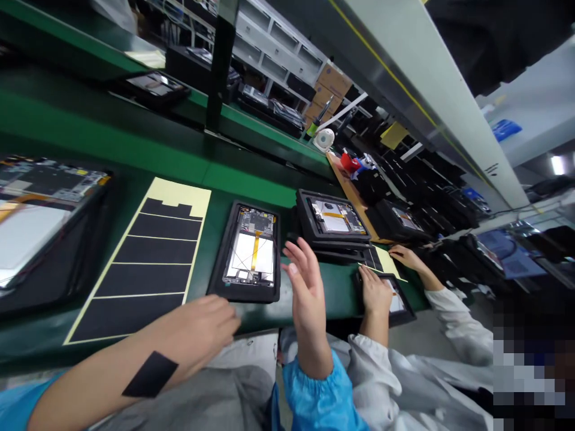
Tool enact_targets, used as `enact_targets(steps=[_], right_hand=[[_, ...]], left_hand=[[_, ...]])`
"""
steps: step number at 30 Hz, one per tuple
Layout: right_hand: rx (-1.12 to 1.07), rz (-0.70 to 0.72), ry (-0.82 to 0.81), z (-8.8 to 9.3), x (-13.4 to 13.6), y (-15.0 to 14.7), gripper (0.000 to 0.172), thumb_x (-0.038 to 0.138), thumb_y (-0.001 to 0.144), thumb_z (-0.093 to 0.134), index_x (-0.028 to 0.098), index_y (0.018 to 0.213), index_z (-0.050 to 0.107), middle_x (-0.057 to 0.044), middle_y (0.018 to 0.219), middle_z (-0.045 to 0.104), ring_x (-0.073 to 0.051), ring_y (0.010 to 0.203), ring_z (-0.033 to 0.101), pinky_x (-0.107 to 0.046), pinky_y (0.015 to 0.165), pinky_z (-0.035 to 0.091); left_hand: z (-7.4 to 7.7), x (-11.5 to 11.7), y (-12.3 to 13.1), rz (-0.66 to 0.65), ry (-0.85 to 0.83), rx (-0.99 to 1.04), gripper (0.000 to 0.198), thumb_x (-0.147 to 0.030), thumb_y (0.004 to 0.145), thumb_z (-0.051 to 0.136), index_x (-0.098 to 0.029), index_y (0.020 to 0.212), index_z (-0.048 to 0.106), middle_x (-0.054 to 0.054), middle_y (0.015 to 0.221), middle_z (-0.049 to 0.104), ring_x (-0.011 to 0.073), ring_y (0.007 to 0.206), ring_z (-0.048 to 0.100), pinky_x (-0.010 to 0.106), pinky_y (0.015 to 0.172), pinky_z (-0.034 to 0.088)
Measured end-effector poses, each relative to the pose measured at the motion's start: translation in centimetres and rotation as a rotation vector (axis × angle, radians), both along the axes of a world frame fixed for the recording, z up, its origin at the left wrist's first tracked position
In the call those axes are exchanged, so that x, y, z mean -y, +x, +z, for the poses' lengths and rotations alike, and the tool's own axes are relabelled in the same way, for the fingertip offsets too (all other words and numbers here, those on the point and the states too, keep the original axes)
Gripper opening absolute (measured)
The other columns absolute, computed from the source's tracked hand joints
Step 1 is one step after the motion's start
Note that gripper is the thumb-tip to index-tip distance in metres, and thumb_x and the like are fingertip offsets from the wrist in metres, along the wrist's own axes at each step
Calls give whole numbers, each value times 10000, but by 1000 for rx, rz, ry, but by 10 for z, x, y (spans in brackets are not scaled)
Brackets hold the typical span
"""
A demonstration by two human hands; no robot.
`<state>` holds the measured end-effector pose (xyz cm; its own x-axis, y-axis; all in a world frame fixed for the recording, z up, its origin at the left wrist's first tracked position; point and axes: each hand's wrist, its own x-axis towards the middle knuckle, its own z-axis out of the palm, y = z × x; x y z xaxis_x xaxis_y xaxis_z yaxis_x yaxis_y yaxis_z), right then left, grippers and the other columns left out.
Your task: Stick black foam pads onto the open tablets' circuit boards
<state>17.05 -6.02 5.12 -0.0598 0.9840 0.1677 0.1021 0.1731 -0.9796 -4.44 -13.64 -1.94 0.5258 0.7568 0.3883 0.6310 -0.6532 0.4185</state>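
Head view, biggest thing first: what is it?

— The green tabletop (135, 149). At its left edge lies an opened tablet in a black tray (67, 263), and next to that a yellow sheet (148, 263) of black pads.

And the hands?

— Between them sits a second tablet (250, 251), back off, in its own tray just right of the sheet. Right of it is a stack of trays (335, 221). The left hand (209, 326) lies low at the tabletop's near edge, fingers drawn together and close to that tray's near rim. I cannot tell whether it pinches anything. The right hand (308, 287) is raised just right of the tablet, fingers loosely spread, holding nothing.

Anything smaller?

— A black patch (150, 374) stuck on the left forearm. Farther right, a co-worker's hand (375, 293) rests on another tablet.
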Motion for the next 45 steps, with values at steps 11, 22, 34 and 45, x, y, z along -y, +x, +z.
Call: enact_targets(steps=[11,22,34,45], right_hand=[[335,-222,74,-94,37,8,713,284,1000,593,273,1630,259,-135,1476,581,-261,1370,566,-470,1149,446],[286,-261,151,-69,41,13,627,224,985,632,287,1552,374,-115,1379,632,-238,1284,603,-453,1109,472],[-254,-96,-191,-45,14,18,487,214,825,830,253,1260,613,2,956,692,-118,812,696,-240,779,583],[379,-37,340,-32,21,28,663,139,931,685,339,1520,455,-73,1362,668,-265,1365,559,-511,1172,443]], left_hand=[[-23,-56,0,280,219,46,304,-253,1067,433,-113,1060,703,160,1102,650,306,1033,613,416,870,509],[6,-71,11,43,314,-23,277,-164,1067,420,-135,1031,693,70,841,619,222,777,543,346,712,437],[8,-61,52,213,-188,456,266,-453,1044,577,-220,1115,683,26,1008,796,190,865,773,261,809,622],[22,-76,51,119,-728,622,281,-428,983,520,-239,1114,681,31,955,767,210,912,729,307,830,581]])
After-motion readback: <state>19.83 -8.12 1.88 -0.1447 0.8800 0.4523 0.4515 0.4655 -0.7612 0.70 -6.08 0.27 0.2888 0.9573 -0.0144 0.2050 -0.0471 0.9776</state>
